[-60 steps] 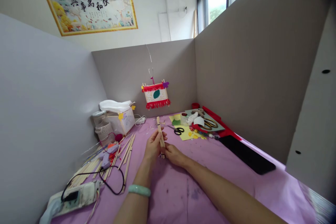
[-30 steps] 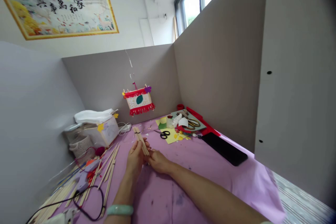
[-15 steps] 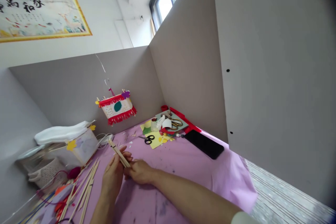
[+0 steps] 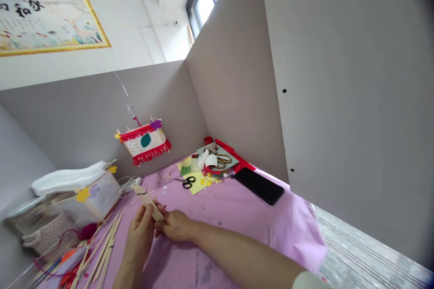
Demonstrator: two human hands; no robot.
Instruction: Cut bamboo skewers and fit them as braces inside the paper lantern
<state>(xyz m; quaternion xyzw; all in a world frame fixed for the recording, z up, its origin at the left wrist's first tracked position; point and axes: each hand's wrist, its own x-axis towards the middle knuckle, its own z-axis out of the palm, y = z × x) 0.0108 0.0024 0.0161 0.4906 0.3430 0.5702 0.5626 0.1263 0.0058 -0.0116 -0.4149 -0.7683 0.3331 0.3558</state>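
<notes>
Both hands grip one small bundle of pale wooden sticks (image 4: 143, 196), held slanting above the purple cloth with its far end up and to the left. A dark band crosses the sticks near that end. My left hand (image 4: 139, 230) is closed, thumb and fingers around the middle of the bundle. My right hand (image 4: 176, 226) closes on the near end. Left of my left hand, longer loose wooden sticks (image 4: 105, 246) lie on the cloth. Black-handled scissors (image 4: 188, 182) rest beyond the hands, partly on yellow paper (image 4: 197, 185).
A red-fringed paper lantern (image 4: 145, 141) hangs from a string. At left stand a paper box with yellow flowers (image 4: 101, 194) and a white perforated basket (image 4: 50, 235). A black phone (image 4: 259, 185) lies at right, near gold-handled scissors (image 4: 223, 160). Grey partitions (image 4: 233, 86) enclose the table.
The bundle's sticks now look more fanned out, showing a wider face. My left hand has shifted slightly along them. The whole view has turned a little to the right.
</notes>
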